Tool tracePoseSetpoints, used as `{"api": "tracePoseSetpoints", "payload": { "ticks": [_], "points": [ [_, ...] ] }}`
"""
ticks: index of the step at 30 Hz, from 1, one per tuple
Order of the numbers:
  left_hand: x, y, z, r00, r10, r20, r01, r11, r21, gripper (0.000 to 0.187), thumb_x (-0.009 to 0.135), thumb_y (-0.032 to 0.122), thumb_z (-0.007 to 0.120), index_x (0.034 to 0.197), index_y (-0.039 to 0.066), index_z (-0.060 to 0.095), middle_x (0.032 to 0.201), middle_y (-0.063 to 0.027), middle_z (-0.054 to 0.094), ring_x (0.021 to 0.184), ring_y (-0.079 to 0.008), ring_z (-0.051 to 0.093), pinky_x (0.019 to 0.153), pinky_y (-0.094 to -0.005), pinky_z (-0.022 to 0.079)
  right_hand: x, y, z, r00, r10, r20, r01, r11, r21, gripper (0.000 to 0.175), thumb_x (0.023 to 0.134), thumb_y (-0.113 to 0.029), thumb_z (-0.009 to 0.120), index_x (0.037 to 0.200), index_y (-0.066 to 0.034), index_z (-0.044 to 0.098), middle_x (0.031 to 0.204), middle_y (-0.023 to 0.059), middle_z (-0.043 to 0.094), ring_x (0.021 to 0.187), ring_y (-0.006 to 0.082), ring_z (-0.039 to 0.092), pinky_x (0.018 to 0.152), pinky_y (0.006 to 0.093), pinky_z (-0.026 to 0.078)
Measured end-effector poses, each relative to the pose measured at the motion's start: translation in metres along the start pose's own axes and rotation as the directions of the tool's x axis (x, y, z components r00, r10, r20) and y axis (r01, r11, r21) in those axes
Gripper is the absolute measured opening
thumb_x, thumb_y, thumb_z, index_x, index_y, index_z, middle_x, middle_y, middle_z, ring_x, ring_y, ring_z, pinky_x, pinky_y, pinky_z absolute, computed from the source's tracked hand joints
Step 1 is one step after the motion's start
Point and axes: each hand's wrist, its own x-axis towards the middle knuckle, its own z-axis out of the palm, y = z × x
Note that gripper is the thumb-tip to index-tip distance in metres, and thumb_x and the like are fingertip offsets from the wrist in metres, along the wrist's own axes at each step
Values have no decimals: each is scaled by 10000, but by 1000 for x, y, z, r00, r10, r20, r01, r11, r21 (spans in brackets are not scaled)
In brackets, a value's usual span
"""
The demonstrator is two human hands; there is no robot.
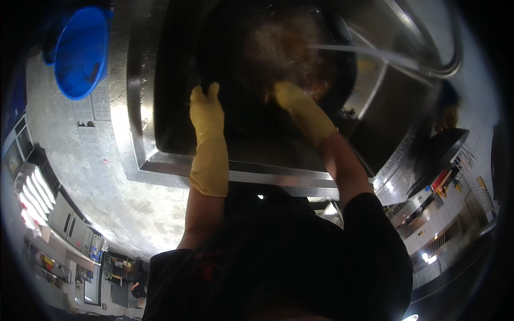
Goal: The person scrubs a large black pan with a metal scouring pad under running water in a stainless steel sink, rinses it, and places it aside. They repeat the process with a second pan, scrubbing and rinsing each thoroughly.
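A large dark wok [349, 80] lies in a stainless steel sink [245, 166]. Water runs into it from a curved metal faucet [451, 70] at the right, and brownish water splashes inside. My left hand [207, 116], in a yellow rubber glove, is at the wok's left rim; the dark rim there is hard to make out, and so is the grip. Inside the wok is my right hand [299, 106], also in a yellow glove, blurred, with its fingers bent down. Whatever may be under those fingers is hidden.
A blue plastic bin [86, 52] stands on the floor beyond the sink's left edge, near perforated drain covers [86, 140]. Another dark wok [437, 156] rests on the right, with utensils [464, 158] beyond it. A person [138, 289] is far off at lower left.
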Motion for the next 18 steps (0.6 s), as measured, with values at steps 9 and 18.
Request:
{"api": "tracePoseSetpoints", "payload": {
  "ticks": [9,18],
  "points": [
    [6,-11,2,999,45,-21,-47,994,-94,684,1136,354,640,1680,4,416,1608,-241,578,1303,-304,693,1068,-396,596,17,30,-32,940,-52,-338,171,927,333,613,1105,-420,607,1690,-324,451,1539,200,655,1368,371,656,1175,529,522],
    [10,-6,4,999,0,-39,-4,996,-92,665,1142,357,616,1705,70,410,1568,-233,617,1159,-247,736,948,-351,615,-48,-22,13,990,-139,-27,139,916,376,625,1164,-311,494,1757,-230,315,1679,228,511,1513,427,542,1276,510,427]
  ]
}}
